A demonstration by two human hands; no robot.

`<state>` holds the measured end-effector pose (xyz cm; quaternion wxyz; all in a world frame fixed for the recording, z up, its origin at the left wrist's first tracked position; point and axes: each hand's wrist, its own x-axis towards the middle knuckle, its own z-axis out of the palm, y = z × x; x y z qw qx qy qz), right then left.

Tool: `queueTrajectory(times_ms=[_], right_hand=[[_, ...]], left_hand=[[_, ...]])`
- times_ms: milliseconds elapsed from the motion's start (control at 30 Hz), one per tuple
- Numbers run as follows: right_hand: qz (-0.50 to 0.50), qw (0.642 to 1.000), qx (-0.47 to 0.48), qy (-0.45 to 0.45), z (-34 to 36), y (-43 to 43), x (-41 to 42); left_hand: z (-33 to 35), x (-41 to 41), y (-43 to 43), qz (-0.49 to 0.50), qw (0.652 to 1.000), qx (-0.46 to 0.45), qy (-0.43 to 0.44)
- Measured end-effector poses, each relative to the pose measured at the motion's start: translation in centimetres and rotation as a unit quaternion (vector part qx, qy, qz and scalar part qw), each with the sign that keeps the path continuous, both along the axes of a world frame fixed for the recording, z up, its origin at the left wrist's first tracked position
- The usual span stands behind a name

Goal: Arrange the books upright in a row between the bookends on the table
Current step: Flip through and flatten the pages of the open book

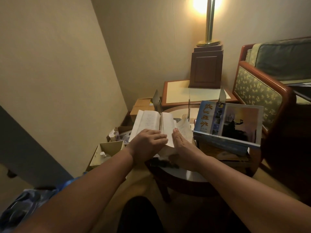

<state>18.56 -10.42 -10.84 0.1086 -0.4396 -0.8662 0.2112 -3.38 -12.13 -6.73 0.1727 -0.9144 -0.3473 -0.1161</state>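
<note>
A column of large gold Chinese brush characters (204, 117) runs down the cover of the blue book (239, 125), too stylised to read surely. Print in the open book (149, 121) is too small.

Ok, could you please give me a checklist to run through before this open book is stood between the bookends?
1. Closing the open book: not ok, its pages lie spread.
2. Placement of the left hand: ok, it rests on the left page.
3. Placement of the right hand: ok, straight fingers against the right pages.
4. Upright left bookend and right bookend: ok.
5. Free gap between them: cannot tell, the book hides part of it.
6. Upright blue book: not ok, it lies cover-up at the right.
</note>
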Motion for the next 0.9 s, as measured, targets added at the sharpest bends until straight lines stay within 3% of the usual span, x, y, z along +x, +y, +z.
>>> queueTrajectory(times_ms=[167,367,567,700,900], right_hand=[[-0.006,1.0,-0.02,0.013,-0.1,-0.5,-0.1],[0.005,0.996,0.0,-0.089,-0.3,-0.3,-0.7],[0.001,0.992,-0.01,-0.125,-0.1,-0.3,-1.3],[0.001,0.99,-0.007,-0.141,-0.4,0.0,-1.5],[-0.002,0.987,-0.006,-0.159,-0.8,0.2,-1.9]], left_hand=[[0.0,-1.8,-0.6,0.039,0.999,0.01,-0.01],[0.0,-4.3,-1.1,0.06,0.998,0.006,0.008],[0.2,-6.1,-2.3,0.029,0.999,0.019,0.04],[-0.1,-6.8,-2.9,0.034,0.999,-0.033,-0.005],[-0.4,-5.5,-2.8,0.095,0.978,-0.115,-0.149]])
